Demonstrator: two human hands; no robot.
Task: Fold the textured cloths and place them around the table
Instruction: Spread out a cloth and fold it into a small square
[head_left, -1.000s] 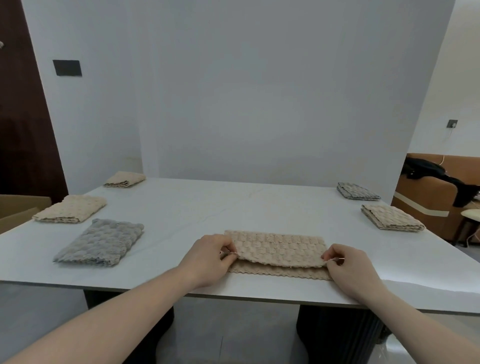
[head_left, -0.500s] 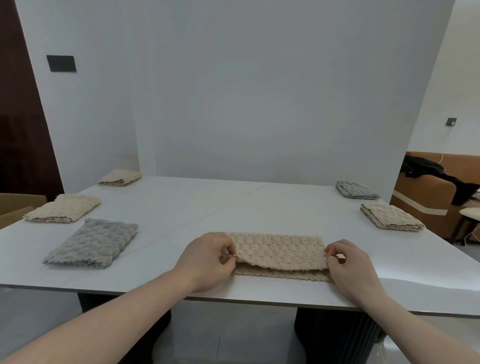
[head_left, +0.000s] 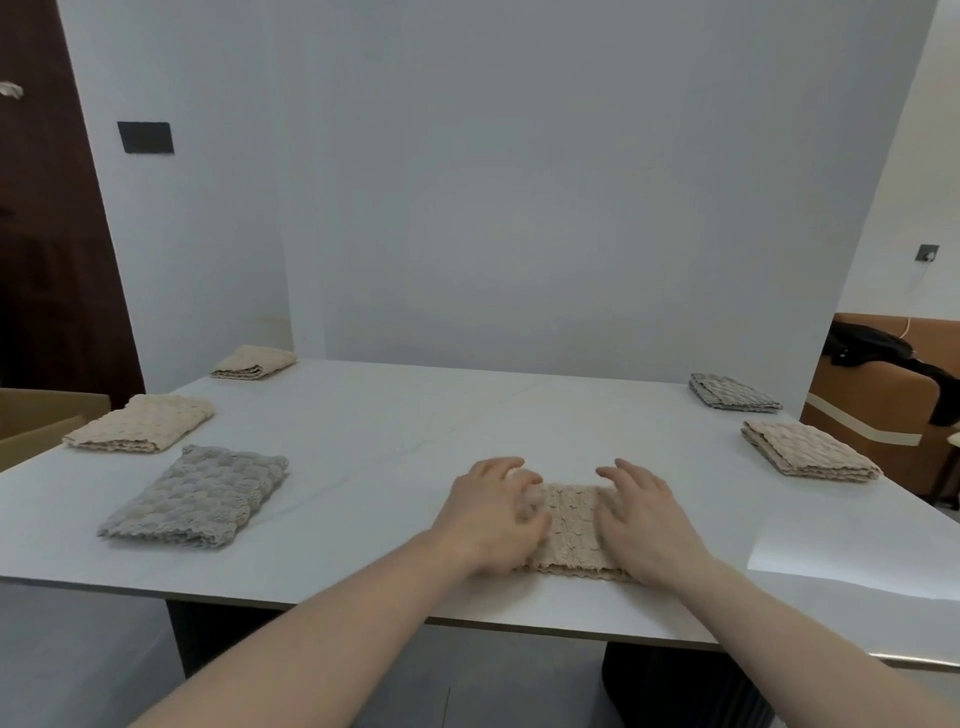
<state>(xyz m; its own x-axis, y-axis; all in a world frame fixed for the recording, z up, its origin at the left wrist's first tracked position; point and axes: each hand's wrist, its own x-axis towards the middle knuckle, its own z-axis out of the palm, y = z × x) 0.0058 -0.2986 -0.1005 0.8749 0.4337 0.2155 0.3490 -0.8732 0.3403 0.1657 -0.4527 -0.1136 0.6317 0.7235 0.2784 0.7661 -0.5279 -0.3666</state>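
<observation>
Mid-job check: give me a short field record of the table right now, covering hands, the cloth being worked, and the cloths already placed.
left hand: open, resting on the beige cloth
right hand: open, resting on the same cloth
beige cloth: folded, flat at near table edge
left side: grey cloth, two beige folded cloths
right side: beige folded cloth, grey folded cloth

I see both hands low in the middle of the frame, resting on a folded beige cloth near the table's front edge. My left hand covers its left end with fingers slightly blurred; my right hand lies flat on its right end. At the left sit a grey cloth and two beige ones; at the right, another beige cloth and a grey one.
</observation>
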